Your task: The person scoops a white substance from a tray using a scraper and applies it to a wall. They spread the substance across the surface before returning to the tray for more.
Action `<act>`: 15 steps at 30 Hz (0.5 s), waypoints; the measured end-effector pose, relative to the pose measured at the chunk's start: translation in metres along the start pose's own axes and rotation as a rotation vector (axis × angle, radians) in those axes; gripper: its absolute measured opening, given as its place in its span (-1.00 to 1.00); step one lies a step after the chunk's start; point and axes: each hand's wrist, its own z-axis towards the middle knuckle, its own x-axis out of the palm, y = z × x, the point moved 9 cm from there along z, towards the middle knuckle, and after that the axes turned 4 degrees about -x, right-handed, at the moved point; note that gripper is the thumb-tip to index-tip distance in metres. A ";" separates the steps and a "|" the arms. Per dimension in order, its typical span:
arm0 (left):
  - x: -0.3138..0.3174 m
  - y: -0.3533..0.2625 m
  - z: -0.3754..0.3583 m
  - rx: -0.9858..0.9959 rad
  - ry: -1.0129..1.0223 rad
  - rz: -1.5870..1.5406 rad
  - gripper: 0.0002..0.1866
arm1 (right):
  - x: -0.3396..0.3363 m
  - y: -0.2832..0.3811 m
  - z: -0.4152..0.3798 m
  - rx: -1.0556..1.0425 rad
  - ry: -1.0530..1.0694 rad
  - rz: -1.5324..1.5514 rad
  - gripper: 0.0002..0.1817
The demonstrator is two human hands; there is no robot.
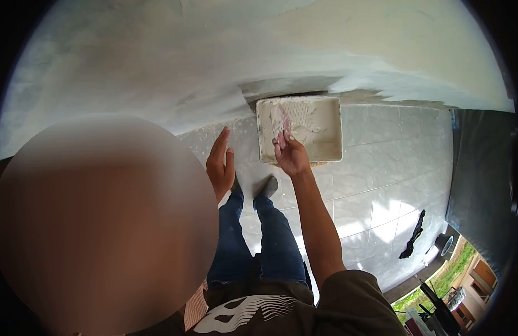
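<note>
My right hand (292,155) is closed, pinching a pinkish, white-smeared flat piece (284,126) whose exact kind I cannot tell. That piece overlaps the left part of a rectangular paint tray (337,131), which has a ridged section and holds cream-coloured, pasty paint (315,136). The hand itself is at the tray's near edge. To the left of the tray, my left hand (220,168) is held up with its fingers stretched out and nothing in it.
A wall (259,50) with patchy pale coating rises behind the tray. Grey floor tiles (371,162) extend rightward, with a crumpled black strip (413,234) lying on them. A dark panel (480,185) stands at right. A large blurred circle hides the lower left.
</note>
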 end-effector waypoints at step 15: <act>-0.101 -0.163 0.045 0.312 -0.222 -0.131 -0.52 | 0.173 0.111 -0.132 -0.382 0.189 -0.513 -0.78</act>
